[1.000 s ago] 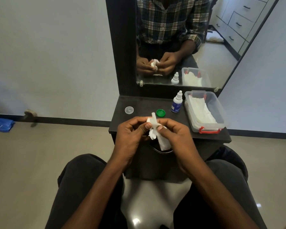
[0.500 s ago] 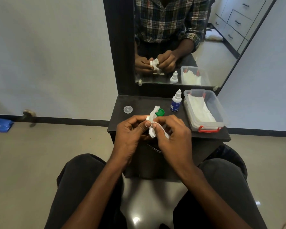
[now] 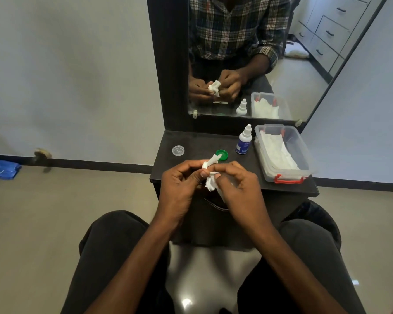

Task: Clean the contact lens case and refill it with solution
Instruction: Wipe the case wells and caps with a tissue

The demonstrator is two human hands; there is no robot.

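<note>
Both your hands meet over the near edge of the dark vanity shelf (image 3: pixel 202 141): your left hand (image 3: pixel 179 184) and right hand (image 3: pixel 238 186) each pinch the crumpled white tissue (image 3: pixel 210 175). Whatever it wraps is hidden. Behind sit a green round cap (image 3: pixel 222 154), a clear round cap (image 3: pixel 178 150) and a white dropper bottle with a blue label (image 3: pixel 244 141).
</note>
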